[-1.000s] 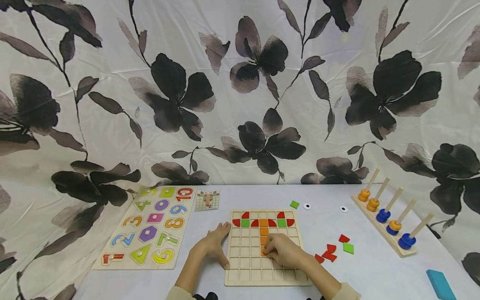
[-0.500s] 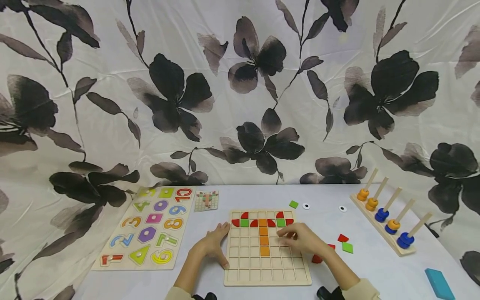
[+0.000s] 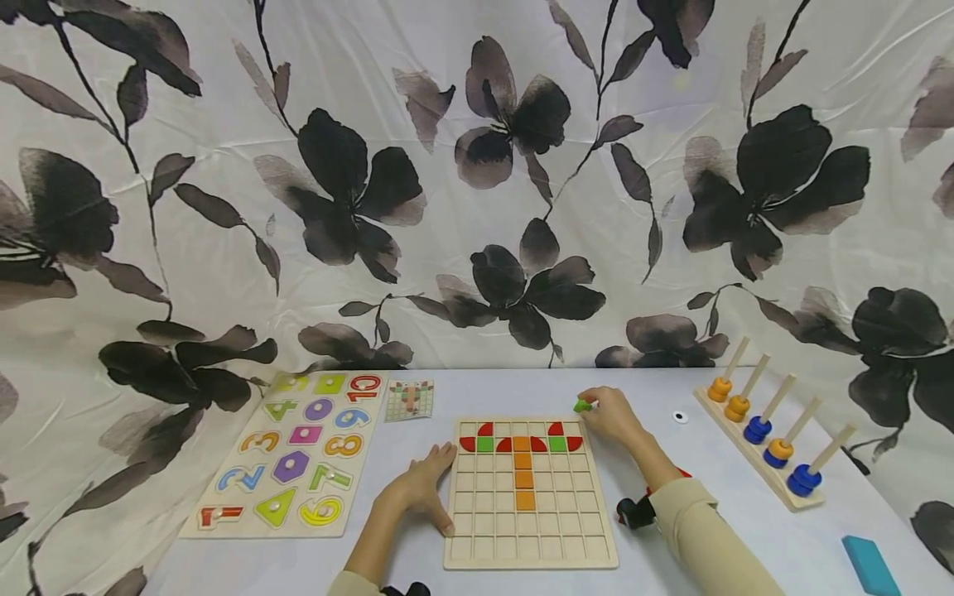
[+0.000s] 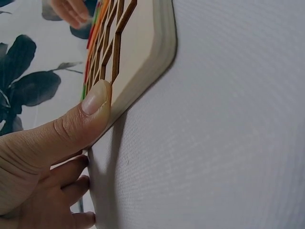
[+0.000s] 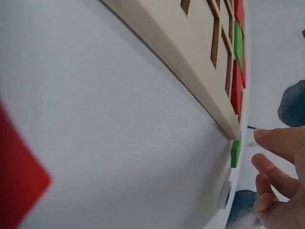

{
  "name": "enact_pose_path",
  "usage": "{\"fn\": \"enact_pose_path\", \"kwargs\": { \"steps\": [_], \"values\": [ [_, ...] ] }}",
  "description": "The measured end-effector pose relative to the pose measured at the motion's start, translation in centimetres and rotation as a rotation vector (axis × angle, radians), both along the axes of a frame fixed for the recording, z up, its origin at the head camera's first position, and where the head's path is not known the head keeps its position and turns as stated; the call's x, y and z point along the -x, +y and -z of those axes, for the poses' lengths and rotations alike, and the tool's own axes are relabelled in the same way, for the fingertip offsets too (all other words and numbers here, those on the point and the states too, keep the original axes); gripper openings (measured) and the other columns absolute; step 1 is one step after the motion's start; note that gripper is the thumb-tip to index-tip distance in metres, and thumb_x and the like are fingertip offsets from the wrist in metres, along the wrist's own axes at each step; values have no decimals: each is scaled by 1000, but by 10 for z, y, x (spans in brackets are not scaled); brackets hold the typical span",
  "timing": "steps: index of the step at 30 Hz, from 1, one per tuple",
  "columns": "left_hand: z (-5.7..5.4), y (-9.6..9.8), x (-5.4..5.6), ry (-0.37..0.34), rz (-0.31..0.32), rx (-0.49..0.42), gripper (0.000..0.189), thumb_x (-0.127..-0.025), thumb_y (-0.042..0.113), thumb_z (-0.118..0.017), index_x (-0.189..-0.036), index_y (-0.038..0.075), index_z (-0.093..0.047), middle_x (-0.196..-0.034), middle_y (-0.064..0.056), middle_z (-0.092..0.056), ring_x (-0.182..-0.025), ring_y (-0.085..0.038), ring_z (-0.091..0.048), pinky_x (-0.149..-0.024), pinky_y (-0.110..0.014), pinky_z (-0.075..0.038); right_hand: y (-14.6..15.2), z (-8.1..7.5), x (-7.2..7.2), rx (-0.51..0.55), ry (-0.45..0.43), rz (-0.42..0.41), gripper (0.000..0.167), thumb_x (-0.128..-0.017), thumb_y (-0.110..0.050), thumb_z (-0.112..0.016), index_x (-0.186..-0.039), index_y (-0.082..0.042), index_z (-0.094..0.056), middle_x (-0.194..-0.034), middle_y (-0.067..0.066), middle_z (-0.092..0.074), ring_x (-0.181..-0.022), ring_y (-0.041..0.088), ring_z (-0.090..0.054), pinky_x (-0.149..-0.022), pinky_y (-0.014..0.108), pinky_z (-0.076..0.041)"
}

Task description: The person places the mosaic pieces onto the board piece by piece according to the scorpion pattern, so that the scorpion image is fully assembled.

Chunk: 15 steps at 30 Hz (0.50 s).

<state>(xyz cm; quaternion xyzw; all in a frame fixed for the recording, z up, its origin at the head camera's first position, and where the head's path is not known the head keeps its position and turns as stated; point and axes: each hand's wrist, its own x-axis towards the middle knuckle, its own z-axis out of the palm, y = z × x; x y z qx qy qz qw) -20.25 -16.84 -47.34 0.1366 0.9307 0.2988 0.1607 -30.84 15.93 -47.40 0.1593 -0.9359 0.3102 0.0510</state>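
Observation:
The wooden grid board lies on the table, with red quarter-round, green square and orange square tiles in its upper cells. Spread beside its left edge, my left hand rests with the thumb touching the rim near the front corner. My right hand reaches past the far right corner, fingertips right at a loose green square tile. In the right wrist view that green tile stands by the board's corner, and the fingers are parted beside it. A white disc lies near it.
A number puzzle board lies at left, a small picture card behind it. To the right are a wooden peg stand with rings, an eye disc and a blue block. My right forearm hides most loose red pieces.
My right hand let go of the lowest orange tile, lifted off the grid and moved back and right to the green tile. The left hand stays in place.

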Motion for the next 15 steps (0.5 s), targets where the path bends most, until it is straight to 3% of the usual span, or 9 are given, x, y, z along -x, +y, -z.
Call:
{"fn": "enact_pose_path", "kwargs": {
  "steps": [4,15],
  "values": [
    [0,0,0,2,4,2,115,-47,12,-92,-142,-9,-31,-150,-27,-24,-139,-45,-14,-110,-64,-9,0,5,9,-60,-37,-2,31,-77,-2,-67,-105,9,-66,-101,22,-67,-99,38,-60,-90,49,-48],
    [-3,1,-2,-2,-5,-9,115,-46,11,-92,-142,-8,-31,-150,-26,-24,-140,-45,-14,-110,-64,-9,6,10,22,-152,-92,7,25,-73,-4,-68,-95,6,-68,-93,16,-67,-88,30,-59,-83,46,-49]
  ]
}}
